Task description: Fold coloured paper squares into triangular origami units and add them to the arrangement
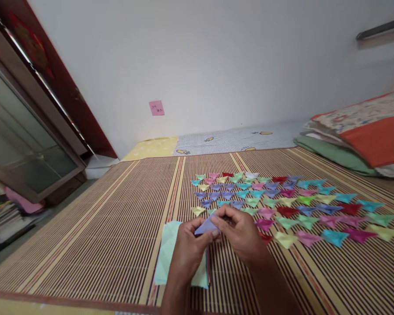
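A folded purple paper (206, 225) is held between both hands, above the striped mat. My left hand (191, 247) pinches its lower left part between thumb and fingers. From the right, my right hand (241, 232) grips its upper right edge with fingertips together. Beneath my left hand and wrist lies a stack of pale green paper sheets (167, 251), partly hidden. Several rows of small folded papers in many colours, such as a red one (287, 211) and a blue one (335, 237), spread over the mat to the right.
The striped mat (118, 227) reaches a white wall bearing a pink note (156, 108). Folded bedding (374, 131) is piled at the far right. A glass-panelled door (29, 127) and a pile of books (3, 221) are at the left.
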{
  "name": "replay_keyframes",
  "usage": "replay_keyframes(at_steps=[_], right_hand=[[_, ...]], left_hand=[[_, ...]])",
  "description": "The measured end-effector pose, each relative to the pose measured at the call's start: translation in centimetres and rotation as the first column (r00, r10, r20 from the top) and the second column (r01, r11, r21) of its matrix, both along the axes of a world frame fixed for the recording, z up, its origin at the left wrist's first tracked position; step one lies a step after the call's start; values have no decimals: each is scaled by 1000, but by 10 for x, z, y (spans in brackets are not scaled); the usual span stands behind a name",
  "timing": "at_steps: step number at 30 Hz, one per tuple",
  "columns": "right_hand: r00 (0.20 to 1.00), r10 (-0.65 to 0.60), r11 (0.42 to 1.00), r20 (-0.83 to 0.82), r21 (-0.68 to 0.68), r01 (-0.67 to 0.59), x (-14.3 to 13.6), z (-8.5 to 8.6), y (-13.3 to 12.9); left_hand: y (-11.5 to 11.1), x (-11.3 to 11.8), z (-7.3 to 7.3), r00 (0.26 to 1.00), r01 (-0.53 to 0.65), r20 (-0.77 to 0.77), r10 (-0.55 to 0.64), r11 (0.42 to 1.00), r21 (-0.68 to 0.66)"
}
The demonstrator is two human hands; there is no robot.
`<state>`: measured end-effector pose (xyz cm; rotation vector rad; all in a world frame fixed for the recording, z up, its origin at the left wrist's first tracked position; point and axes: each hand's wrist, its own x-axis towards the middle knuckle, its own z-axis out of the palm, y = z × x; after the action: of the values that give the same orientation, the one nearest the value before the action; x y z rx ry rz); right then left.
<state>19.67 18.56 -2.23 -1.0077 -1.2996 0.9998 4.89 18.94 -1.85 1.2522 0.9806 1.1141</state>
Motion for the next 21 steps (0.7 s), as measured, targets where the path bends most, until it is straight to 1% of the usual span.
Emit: replay_keyframes(at_steps=[1,4,6,8,12,15,18,21], right_hand=[[1000,0,1000,-3,-3,0,-1,0,1],[1000,-11,1000,5,-19,12,-3,-2,2],[1000,-4,999,13,-34,4,-4,-2,3],[1000,5,999,-1,-39,-5,-5,-3,3],[998,21,998,-53,-56,-24,-7,-4,4],[998,16,998,-56,-57,-19,-7,-4,4],[999,10,999,-51,-47,-12,-6,-2,3],[999,-25,999,-24,-37,24,-5,-1,4]], left_hand=[[0,0,-1,1000,-22,-4,22,1000,12],[1,-2,-3,987,-157,26,156,986,47],[1,-2,-3,975,-218,46,216,975,49],[1,-2,-4,967,-247,75,245,969,24],[1,2,-8,946,-259,190,263,965,-45],[1,5,-9,932,-269,232,278,961,-70],[1,6,-9,929,-313,194,314,949,-37],[0,4,-8,928,-368,86,363,928,58]])
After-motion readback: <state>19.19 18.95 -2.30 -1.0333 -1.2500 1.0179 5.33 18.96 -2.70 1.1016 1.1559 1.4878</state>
